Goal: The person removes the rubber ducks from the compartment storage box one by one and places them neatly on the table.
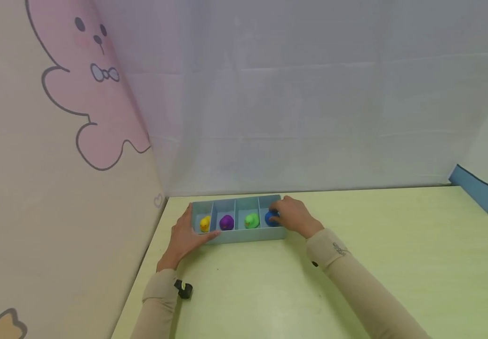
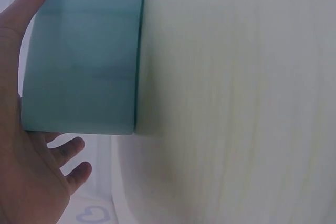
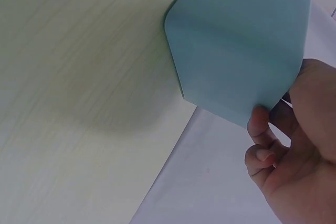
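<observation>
A pale blue divided box (image 1: 248, 235) stands near the back left of the table, with a toy in each compartment. From left to right these are a yellow toy duck (image 1: 204, 224), a purple toy duck (image 1: 227, 222), a green toy duck (image 1: 252, 220) and a blue toy duck (image 1: 271, 218). My left hand (image 1: 186, 239) grips the box's left end, its thumb along the front wall and fingers at the end. My right hand (image 1: 295, 216) reaches over the right end and pinches the blue duck, partly covering it. In the right wrist view, some fingers (image 3: 261, 156) curl outside the end wall.
The light yellow table (image 1: 396, 254) extends forward and right from the box. A white cloth (image 1: 294, 108) hangs behind it, and a printed cloth wall (image 1: 74, 212) borders its left side. A small black device (image 1: 184, 289) hangs by the left sleeve.
</observation>
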### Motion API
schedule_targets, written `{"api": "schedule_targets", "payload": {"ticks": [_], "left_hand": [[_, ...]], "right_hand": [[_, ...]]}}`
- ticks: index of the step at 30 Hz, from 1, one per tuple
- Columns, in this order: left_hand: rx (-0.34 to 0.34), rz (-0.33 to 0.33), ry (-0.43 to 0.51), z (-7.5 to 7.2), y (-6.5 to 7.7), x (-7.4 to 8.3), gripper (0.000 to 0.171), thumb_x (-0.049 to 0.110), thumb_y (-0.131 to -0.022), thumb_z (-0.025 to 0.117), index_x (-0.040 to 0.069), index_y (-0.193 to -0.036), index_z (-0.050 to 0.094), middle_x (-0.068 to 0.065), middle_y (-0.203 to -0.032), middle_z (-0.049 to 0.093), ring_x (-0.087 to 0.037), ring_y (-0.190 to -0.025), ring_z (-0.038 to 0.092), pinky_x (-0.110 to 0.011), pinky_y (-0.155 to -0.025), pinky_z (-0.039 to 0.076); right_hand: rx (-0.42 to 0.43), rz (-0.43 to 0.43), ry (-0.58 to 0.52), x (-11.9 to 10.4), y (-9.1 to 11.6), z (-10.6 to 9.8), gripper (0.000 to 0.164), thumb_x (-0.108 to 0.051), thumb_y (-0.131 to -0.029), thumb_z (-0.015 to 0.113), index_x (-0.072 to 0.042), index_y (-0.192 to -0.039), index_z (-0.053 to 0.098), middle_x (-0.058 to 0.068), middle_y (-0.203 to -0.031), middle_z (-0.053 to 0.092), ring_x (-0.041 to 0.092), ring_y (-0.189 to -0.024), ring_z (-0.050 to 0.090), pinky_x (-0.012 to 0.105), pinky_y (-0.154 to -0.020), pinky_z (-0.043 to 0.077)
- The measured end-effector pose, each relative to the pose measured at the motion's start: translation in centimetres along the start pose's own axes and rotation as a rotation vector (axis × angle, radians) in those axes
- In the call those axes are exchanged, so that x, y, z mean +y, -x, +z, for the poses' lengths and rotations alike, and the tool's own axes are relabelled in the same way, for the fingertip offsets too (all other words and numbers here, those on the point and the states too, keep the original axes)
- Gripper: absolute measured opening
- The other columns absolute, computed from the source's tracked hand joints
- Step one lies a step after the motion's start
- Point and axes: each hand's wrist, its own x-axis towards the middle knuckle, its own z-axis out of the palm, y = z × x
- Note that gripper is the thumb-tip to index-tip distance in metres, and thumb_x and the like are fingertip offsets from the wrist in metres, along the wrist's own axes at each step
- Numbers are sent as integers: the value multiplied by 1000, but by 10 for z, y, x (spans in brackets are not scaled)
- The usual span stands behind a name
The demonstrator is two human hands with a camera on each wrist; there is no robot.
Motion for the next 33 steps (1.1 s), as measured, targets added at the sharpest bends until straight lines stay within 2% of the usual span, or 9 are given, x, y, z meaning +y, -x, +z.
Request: {"api": "schedule_targets", "payload": {"ticks": [6, 14, 19, 26, 33], "left_hand": [[-30, -2, -4, -5, -1, -2, 134, 82, -71, 72, 20, -166, 1, -15, -173, 16, -46, -157, 19, -77, -120, 16], [-66, 31, 23, -9, -5, -7, 130, 75, -75, 74, 24, -166, -3, -16, -173, 12, -50, -156, 18, -79, -117, 19], [-90, 11, 43, -9, -5, -11, 127, 72, -78, 73, 29, -165, -9, -14, -174, 6, -51, -157, 13, -79, -118, 16], [-81, 10, 74, -8, -5, -12, 124, 67, -80, 74, 25, -166, -4, -14, -174, 8, -48, -158, 13, -77, -120, 14], [-80, 9, 69, -5, -5, -12, 124, 69, -79, 74, 28, -165, -5, -15, -174, 9, -48, -158, 15, -77, -120, 14]], "right_hand": [[12, -3, 5, 1, 0, 1, 30, -29, -94, 75, -12, -118, 77, 6, -108, 77, 21, -89, 63, 40, -72, 57], [45, -10, 4, 0, 0, -4, 30, -30, -94, 75, -14, -118, 77, 5, -109, 78, 23, -91, 67, 40, -71, 58], [44, -16, -10, -1, 2, -7, 30, -30, -95, 73, -15, -121, 76, 4, -110, 77, 22, -92, 65, 38, -71, 57], [67, -31, -41, 0, 5, -13, 30, -30, -96, 72, -15, -121, 76, 4, -114, 77, 25, -101, 69, 41, -77, 60], [118, -61, -45, 5, 11, -17, 31, -30, -96, 71, -13, -122, 74, 4, -114, 77, 25, -103, 72, 42, -78, 61]]}}
